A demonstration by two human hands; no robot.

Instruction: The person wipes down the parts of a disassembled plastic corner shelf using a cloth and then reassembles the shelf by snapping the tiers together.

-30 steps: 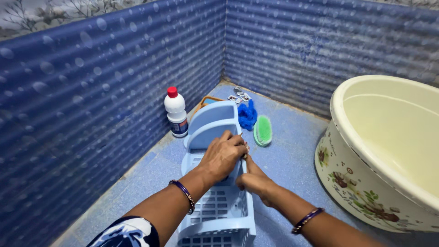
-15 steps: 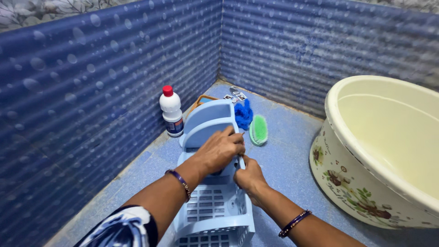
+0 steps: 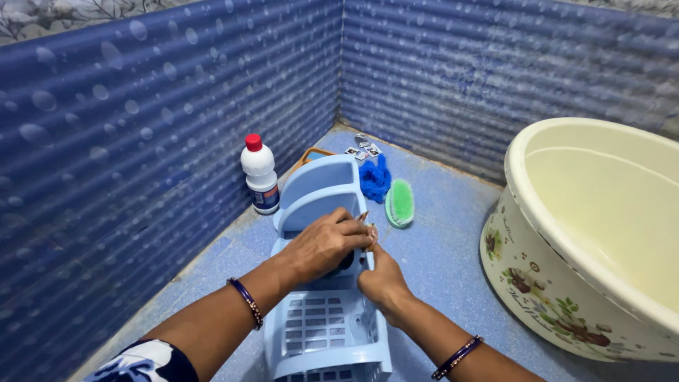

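Lying on its side on the speckled blue floor (image 3: 453, 247), the light blue plastic rack (image 3: 325, 311) runs from the middle of the view down toward 6 o'clock; its shelves are smooth moulded plastic, the lower one pierced with rows of small rectangular slots, and its two upper shelves end in rounded fan shapes pointing toward 12 o'clock. The left hand (image 3: 322, 244) lies over the middle shelf with its fingers curled together and pressed down on the rack's right edge. The right hand (image 3: 382, 283) comes up from 5 o'clock, its fingers closed on the same edge, just below and touching the left hand's fingertips. A dark patch shows under the left palm, too hidden to tell what it is. Each wrist carries a thin dark bangle.

At 11 o'clock from the rack a white plastic bottle (image 3: 259, 175) with a red cap stands upright against the ribbed blue wall (image 3: 141, 141), which is glossy and dotted with pale bubble shapes. Beyond the rack's top, near 12 o'clock, lie a crumpled blue mesh scrubber (image 3: 375, 177) and, just beside it toward 1 o'clock, an oval green scrubbing brush (image 3: 401, 201). A sliver of an orange thing (image 3: 311, 154) peeks from behind the rack. At 3 o'clock stands a large round cream tub (image 3: 566, 276), smooth inside, with brown flowers printed on its outer wall.
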